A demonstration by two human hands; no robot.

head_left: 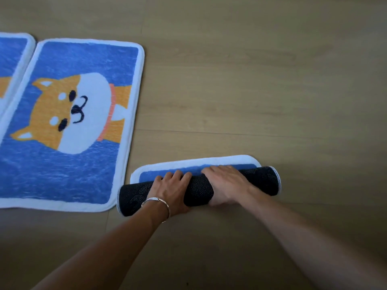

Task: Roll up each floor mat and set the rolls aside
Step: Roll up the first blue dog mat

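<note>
A blue floor mat with a white border lies mostly rolled, its dark dotted underside forming a roll (pixel 261 178) on the wooden floor. A short flat strip of it (pixel 199 164) still shows beyond the roll. My left hand (pixel 171 189) and my right hand (pixel 226 185) lie side by side on top of the roll, fingers curled over its far side. A second mat (pixel 69 122), blue with an orange and white dog, lies flat to the left. The corner of a third flat mat (pixel 12 59) shows at the far left edge.
Light wooden floor (pixel 261 91) stretches to the right and beyond the roll. The flat dog mat's near right corner almost touches the roll's left end. A bracelet sits on my left wrist.
</note>
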